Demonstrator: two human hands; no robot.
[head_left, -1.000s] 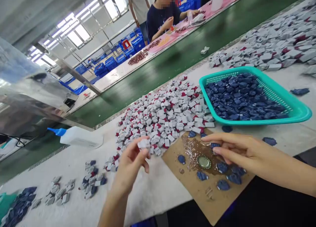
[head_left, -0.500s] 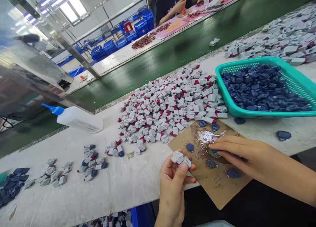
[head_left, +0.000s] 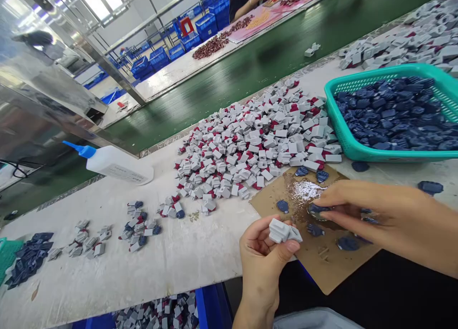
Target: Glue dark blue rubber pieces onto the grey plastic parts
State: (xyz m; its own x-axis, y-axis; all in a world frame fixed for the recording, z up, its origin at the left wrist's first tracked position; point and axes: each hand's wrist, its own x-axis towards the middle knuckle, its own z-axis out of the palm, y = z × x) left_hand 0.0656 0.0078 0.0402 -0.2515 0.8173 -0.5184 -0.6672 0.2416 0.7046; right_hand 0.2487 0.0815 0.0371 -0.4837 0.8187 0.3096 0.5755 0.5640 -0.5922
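Note:
My left hand (head_left: 263,260) grips a small grey plastic piece (head_left: 284,232) near the table's front edge, just left of a brown cardboard sheet (head_left: 334,267). My right hand (head_left: 361,209) reaches over the cardboard and pinches a small dark blue piece (head_left: 318,208) at a shiny glue patch (head_left: 304,190). A few more blue pieces (head_left: 348,243) lie on the cardboard. A big heap of grey and red pieces (head_left: 257,145) lies beyond it.
A teal basket (head_left: 341,138) full of dark blue pieces stands at the right. A white glue bottle (head_left: 114,164) with a blue nozzle lies at the left. Small assembled clusters (head_left: 141,226) lie on the white table. A green conveyor belt (head_left: 250,66) runs behind, with another person's hands beyond.
My left hand came back from the grey heap with a grey piece and now holds it by the cardboard. My right hand stayed over the glue patch.

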